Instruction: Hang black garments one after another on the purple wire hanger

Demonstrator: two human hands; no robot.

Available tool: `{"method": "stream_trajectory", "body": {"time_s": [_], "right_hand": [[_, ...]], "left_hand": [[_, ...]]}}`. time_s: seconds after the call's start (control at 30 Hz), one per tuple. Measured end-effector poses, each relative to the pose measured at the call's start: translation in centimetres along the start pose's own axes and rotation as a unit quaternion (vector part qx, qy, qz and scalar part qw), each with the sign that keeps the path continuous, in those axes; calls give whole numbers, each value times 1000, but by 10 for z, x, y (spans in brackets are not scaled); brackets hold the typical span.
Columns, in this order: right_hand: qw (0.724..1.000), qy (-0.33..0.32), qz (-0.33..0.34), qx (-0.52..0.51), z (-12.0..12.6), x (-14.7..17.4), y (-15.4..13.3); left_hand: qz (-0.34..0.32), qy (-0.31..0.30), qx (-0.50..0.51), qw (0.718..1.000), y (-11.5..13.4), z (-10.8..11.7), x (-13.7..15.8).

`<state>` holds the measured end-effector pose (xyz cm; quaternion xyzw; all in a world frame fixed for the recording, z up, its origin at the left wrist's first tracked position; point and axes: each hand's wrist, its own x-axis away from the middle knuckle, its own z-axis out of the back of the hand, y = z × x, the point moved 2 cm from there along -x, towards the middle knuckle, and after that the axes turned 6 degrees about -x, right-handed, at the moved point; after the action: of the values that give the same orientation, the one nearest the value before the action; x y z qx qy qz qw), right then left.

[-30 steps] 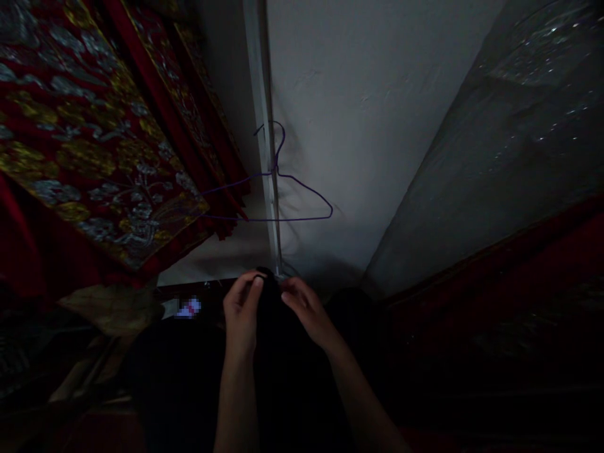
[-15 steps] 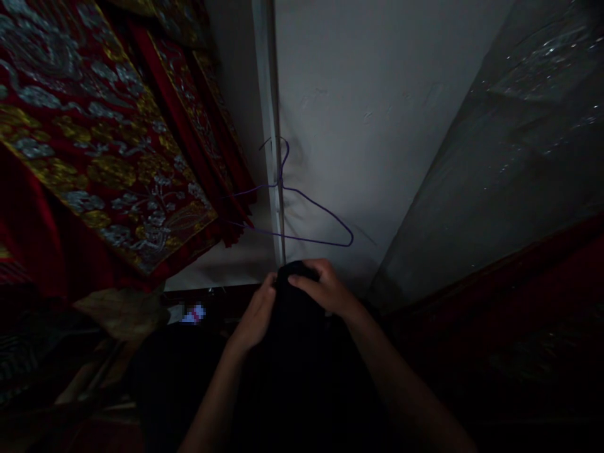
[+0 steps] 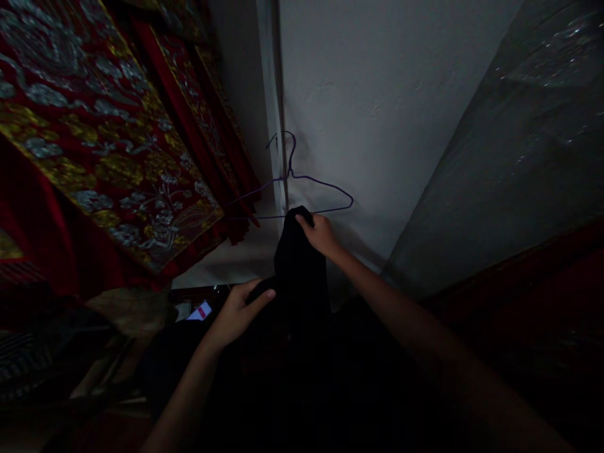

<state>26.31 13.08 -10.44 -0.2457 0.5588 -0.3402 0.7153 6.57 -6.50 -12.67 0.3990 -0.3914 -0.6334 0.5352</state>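
Observation:
A purple wire hanger hangs by its hook on a narrow upright strip against the wall. Dark cloth, probably a garment, is draped in front of me, its top edge overlapping the hanger's lower bar. My right hand grips this top edge, thumb on the near side. Lower and to the left, my left hand pinches another part of the dark cloth between thumb and fingers. Poor light hides the cloth's shape and its lower part. Whether the cloth goes over the bar or only lies before it, I cannot tell.
Red fabric with gold and silver embroidery hangs at the left. At the right is a shiny clear plastic cover with red material below it. A lit phone screen lies low at the left, beside pale cloth.
My right hand has risen with the cloth's top edge to the hanger's lower bar. My left hand has moved down and left, drawing part of the cloth sideways. The hanger has shifted slightly.

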Motion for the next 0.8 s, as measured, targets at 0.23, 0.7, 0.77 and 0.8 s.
{"method": "stream_trajectory", "body": {"time_s": [0.23,0.7,0.77,0.8], "right_hand": [[992,-108,57,-31,-4,-5,-8],[990,-137,31,9,5,8,17],[994,-95,48,-23,10,8,12],[993,-99,53,-36,9,7,10]], "left_hand": [[-7,-17,-31,999,10,8,3],[-12,-66,-210,975,1,48,12],[-20,-63,-230,971,-1,49,10],[-25,-58,-235,970,-1,48,9]]}}
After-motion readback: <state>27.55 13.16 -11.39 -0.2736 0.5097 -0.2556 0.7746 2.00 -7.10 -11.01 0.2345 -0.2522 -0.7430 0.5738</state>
